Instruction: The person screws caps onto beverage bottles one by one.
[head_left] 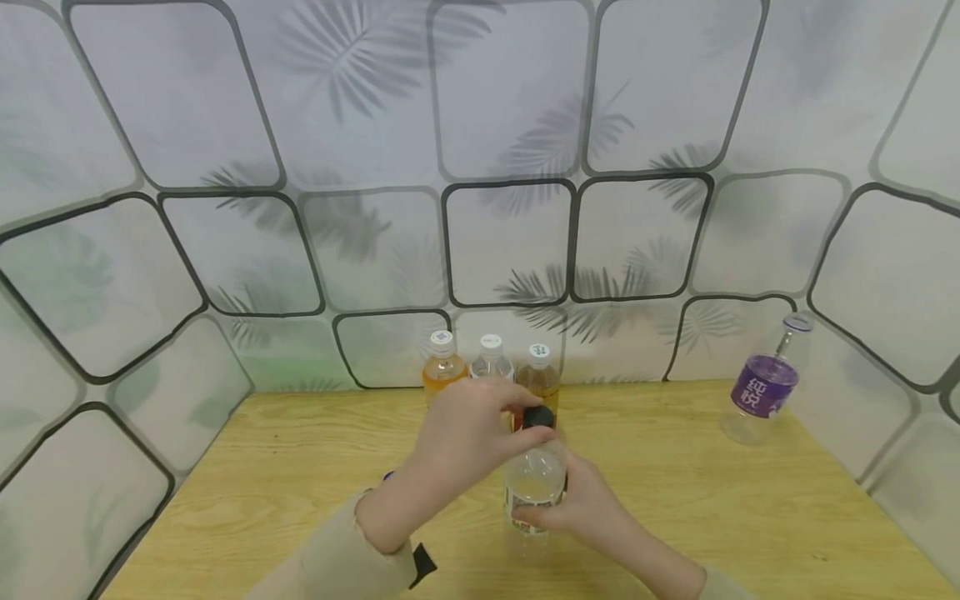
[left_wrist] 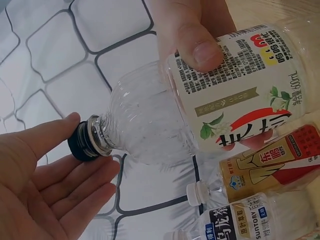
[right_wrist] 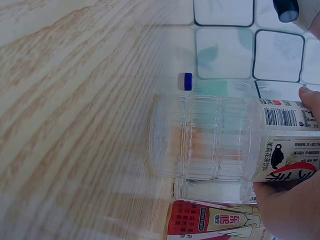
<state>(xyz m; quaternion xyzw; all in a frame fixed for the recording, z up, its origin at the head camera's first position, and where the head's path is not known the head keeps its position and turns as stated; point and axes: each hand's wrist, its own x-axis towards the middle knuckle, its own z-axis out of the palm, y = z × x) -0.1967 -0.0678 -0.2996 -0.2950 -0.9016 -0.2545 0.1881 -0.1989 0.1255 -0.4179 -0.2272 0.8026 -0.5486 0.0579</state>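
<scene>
A clear plastic bottle [head_left: 534, 477] with a white floral label [left_wrist: 235, 85] stands upright before me. Around its labelled middle, my right hand [head_left: 583, 502] grips it, thumb lying across the label in the left wrist view. From above, my left hand [head_left: 467, 423] pinches the black cap [left_wrist: 81, 141] at the bottle's neck between thumb and fingers. The cap sits at the mouth, against the neck ring. In the right wrist view the ribbed lower part of the bottle [right_wrist: 200, 137] is see-through, its base close to the wooden table [right_wrist: 75, 125].
Behind the hands stand an orange-coloured drink bottle [head_left: 442, 367], a white-capped clear bottle [head_left: 491, 358] and an amber drink bottle [head_left: 539, 377]. A purple-labelled bottle [head_left: 763, 387] stands far right. A small blue-and-white cap [right_wrist: 185, 81] lies left. Patterned cloth walls [head_left: 510, 242] enclose the table.
</scene>
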